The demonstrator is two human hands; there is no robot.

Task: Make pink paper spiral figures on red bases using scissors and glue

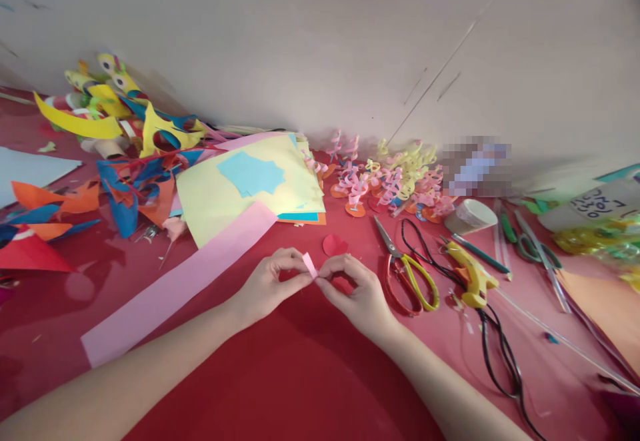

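Grip clamped on a small pink paper strip (310,265), left hand (267,288) and right hand (359,294) seemingly shape it — next needs light pressure.

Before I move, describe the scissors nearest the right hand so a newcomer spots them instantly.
On the red table, find the right hand pinching a pink strip. Just right of that hand lie the scissors, blades pointing toward the wall. One handle loop is red, the other yellow, unlike the yellow-bodied glue gun farther right.

1 head camera looks forward and down, apparently close above the table (280,381).
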